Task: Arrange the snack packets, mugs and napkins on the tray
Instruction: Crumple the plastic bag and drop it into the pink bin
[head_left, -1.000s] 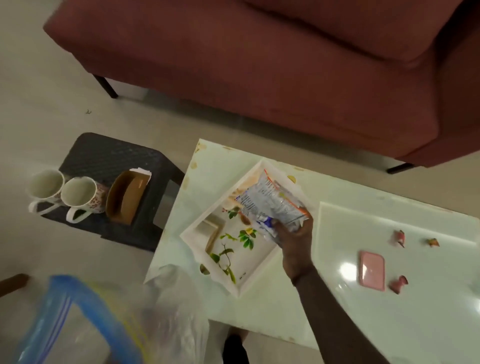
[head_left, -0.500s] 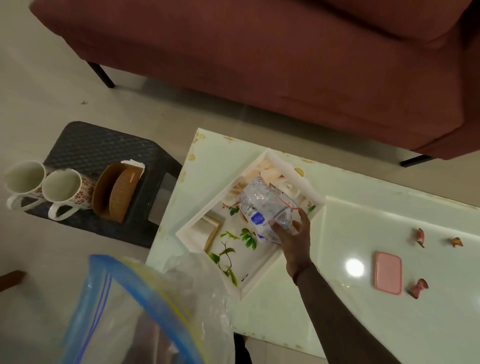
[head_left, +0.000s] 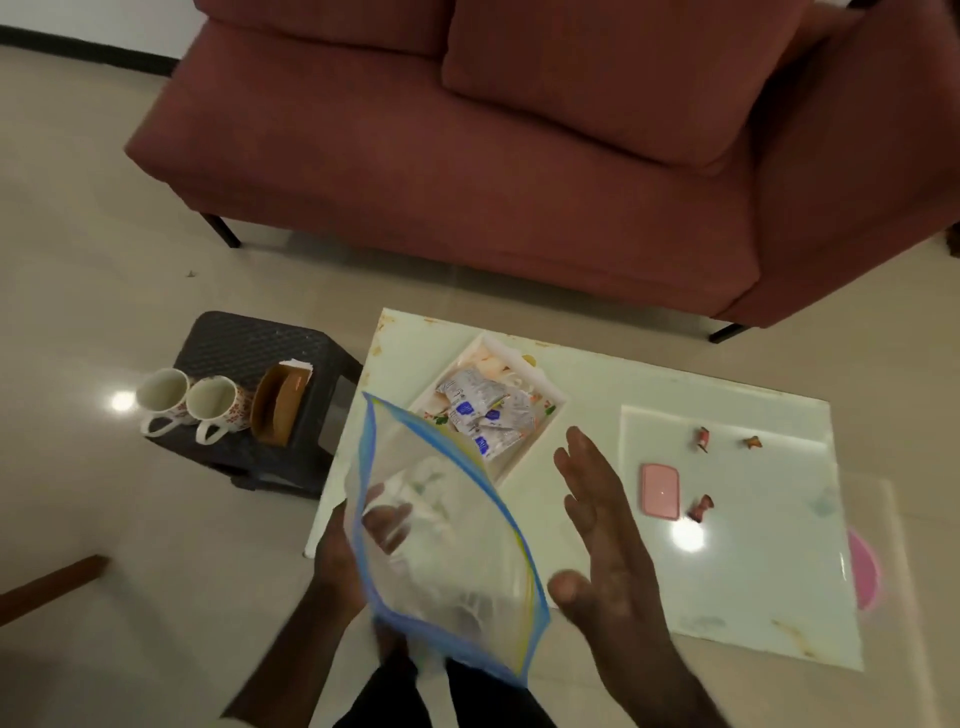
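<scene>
Well, the left hand (head_left: 335, 564) grips the clear bag (head_left: 462, 561) by its side. The right hand (head_left: 605, 535) is beside the bag, fingers (head_left: 584, 462) straight and holding nothing. Snack packets (head_left: 483, 415) lie in the tray (head_left: 511, 467) on the surface (head_left: 727, 571), just past those fingers.

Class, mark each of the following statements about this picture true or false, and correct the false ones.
1. The snack packets lie in the tray. True.
2. Both mugs stand on the tray. False: the mugs stand on the dark stool, off the table.
3. The right hand grips a packet. False: the right hand is open and holds nothing.
4. The left hand holds the clear zip bag. True.
5. The napkin holder sits on the white table. False: the napkin holder is on the stool beside the mugs.
</scene>
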